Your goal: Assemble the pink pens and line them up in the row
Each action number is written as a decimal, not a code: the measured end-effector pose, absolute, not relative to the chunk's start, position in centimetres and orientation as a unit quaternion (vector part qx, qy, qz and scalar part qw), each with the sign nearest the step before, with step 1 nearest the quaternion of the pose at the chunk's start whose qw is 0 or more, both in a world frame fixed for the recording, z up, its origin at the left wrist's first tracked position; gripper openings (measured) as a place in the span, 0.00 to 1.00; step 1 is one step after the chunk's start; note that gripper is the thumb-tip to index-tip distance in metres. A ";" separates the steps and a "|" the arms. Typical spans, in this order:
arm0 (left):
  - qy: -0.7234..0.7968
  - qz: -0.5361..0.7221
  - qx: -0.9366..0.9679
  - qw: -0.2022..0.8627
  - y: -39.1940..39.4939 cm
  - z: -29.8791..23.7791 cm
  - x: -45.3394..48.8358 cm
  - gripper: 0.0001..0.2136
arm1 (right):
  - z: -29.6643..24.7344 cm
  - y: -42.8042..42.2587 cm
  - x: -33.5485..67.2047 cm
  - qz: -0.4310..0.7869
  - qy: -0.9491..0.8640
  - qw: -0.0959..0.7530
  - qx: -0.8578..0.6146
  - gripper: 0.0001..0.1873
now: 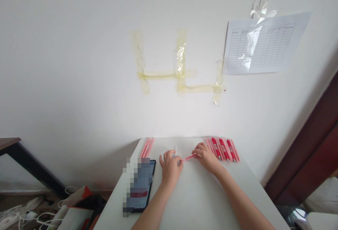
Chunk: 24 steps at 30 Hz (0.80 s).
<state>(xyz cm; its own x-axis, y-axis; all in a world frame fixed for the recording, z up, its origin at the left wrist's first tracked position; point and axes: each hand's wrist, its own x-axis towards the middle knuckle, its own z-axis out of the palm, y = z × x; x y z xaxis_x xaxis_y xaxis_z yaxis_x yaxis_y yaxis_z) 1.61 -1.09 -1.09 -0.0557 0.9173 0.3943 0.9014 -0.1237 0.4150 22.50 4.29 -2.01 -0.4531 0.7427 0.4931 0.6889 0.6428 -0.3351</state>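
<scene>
Pink plastic is bridging the gap between two bare hands near the lower centre of the frame: a slim pink pen [189, 157] is slanting there just above the white table [200, 198], its right end sitting slightly higher in view. The left hand [170, 168] is pinching the pen's left end between thumb and forefinger, its other fingers bending loosely; a thin, pale piece [176, 149] is poking up beside those fingers (too small and too covered to name). The right hand [205, 156] is closing its fingertips on the pen's other end, the remaining fingers curling in.

Just beyond the right hand, towards the right of centre, a row of pink and red pens [223, 149] is lying side by side, several showing silvery tips. Left of centre, at the table's far edge, a small group of pink pens [147, 148] is resting close together. Below that group a dark phone [144, 187] is lying near the table's left edge, partly hidden by blurred blocks.

Yellowish tape [161, 75] is stepping across the wall [79, 64] at upper centre, and a printed sheet [277, 43] is hanging at upper right. White cables [23, 214] are tangling at lower left.
</scene>
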 end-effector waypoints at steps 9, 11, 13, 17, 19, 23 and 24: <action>0.666 0.317 0.673 -0.055 -0.7 -1.7 1.4 0.10 | -2.4 5.1 23.8 0.013 -0.843 0.328 -0.426 0.08; 0.665 0.319 0.673 -0.063 -0.6 -1.8 1.4 0.10 | -2.4 5.1 23.8 0.008 -0.843 0.330 -0.426 0.08; 0.664 0.320 0.672 -0.069 -0.5 -1.9 1.4 0.10 | -2.5 5.1 23.8 0.003 -0.843 0.331 -0.424 0.08; 0.663 0.319 0.673 -0.075 -0.4 -2.1 1.3 0.09 | -2.6 5.1 23.8 -0.002 -0.842 0.336 -0.422 0.08; 0.665 0.318 0.672 -0.074 -0.4 -2.1 1.3 0.08 | -2.6 5.1 23.8 0.000 -0.842 0.336 -0.422 0.08; 0.669 0.315 0.670 -0.067 -0.4 -2.0 1.3 0.08 | -2.5 5.1 23.8 0.008 -0.843 0.334 -0.422 0.08; 0.669 0.314 0.670 -0.065 -0.4 -2.0 1.3 0.07 | -2.4 5.1 23.8 0.010 -0.843 0.334 -0.422 0.08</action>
